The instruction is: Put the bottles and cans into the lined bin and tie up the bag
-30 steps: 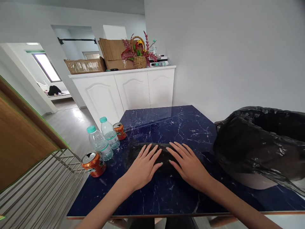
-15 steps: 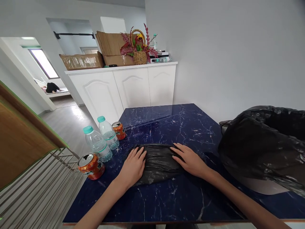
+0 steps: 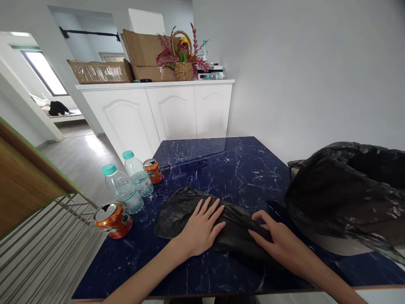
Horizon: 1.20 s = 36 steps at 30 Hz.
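A black plastic bag (image 3: 177,213) lies loosely folded on the dark blue marble-patterned table (image 3: 190,274). My left hand (image 3: 202,230) rests palm down on its middle, fingers spread. At the bag's right part is my right hand (image 3: 275,236), its fingers bent and its thumb apart from the index finger. Both touch the bag, and creases run between them. To the left stand two clear bottles with teal caps, the nearer bottle (image 3: 123,190) and the farther bottle (image 3: 138,173). Two orange drink cans, the near can (image 3: 114,219) and the far can (image 3: 153,171), flank them.
On the table's right stands a bin (image 3: 335,242) lined with a black bag (image 3: 319,190). A wire rack (image 3: 41,245) is at the left. Behind, a white cabinet (image 3: 171,109) bears cardboard boxes (image 3: 101,71) and a flower basket (image 3: 183,71). A person (image 3: 58,108) lies in the far room.
My left hand has slid right, onto the bag's middle. My right hand has shifted right and nearer, its fingers now bent. The bag now slants, its right part nearer me. The view has shifted slightly.
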Tool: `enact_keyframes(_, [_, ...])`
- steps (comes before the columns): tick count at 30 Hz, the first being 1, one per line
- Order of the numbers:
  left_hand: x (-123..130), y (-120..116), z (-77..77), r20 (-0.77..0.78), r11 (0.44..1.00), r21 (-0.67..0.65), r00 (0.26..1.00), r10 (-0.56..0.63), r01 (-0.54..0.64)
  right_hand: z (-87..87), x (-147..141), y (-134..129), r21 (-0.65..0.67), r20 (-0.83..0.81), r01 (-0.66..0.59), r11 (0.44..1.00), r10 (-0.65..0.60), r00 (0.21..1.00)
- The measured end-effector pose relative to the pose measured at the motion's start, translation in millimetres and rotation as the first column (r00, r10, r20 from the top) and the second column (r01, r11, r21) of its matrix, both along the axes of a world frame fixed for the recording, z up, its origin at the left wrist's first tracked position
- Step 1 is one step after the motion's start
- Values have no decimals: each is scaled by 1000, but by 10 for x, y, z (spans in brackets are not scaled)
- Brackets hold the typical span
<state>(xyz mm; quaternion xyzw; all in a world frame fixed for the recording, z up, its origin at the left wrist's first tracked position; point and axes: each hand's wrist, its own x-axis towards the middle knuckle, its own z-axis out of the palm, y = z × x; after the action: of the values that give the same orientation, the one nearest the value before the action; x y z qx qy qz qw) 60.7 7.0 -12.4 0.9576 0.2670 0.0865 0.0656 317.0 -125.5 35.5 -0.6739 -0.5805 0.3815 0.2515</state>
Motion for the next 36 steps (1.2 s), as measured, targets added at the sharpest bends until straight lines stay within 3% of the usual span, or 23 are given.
enact_keyframes(4, [-395,29,162,-20,999,-45,1000,-14,13,263,-63,-228,-178,-428,-13,984,-65,901])
enact_keyframes(7, [-519,-55,299,-6,993,-52,994,-105,105,453,-229,-185,-177,-611,-95,980,-34,791])
enact_keyframes(11, [-545,-279,376,55,977,-24,976,-211,213,635,-590,256,-40,-825,-340,940,161,541])
enact_keyframes(14, [-610,-503,379,48,979,7,977,-206,206,622,-844,784,-32,-850,-454,890,215,481])
enact_keyframes(17, [-745,-721,417,3,988,19,988,-152,151,451,-1051,1250,-135,-799,-528,838,223,558])
enact_keyframes(20, [-909,-880,510,92,996,64,994,-67,61,220,-1226,1459,-188,-717,-457,869,196,669])
enact_keyframes(25, [-1072,-961,592,282,987,107,955,88,-122,53,-1370,1323,-73,-658,-346,936,215,721])
enact_keyframes(30, [-915,-797,374,231,986,73,964,129,-149,173,-1197,1189,112,-579,-294,949,303,757])
enact_keyframes(32, [-850,-707,271,227,985,59,963,143,-160,208,-1023,1151,243,-423,-334,911,410,808])
enact_keyframes(33, [-837,-673,237,235,986,40,961,146,-160,210,-926,1121,299,-292,-406,864,488,823])
enact_keyframes(36, [-895,-643,223,313,981,-133,933,179,-143,150,-685,981,318,146,-680,661,674,724])
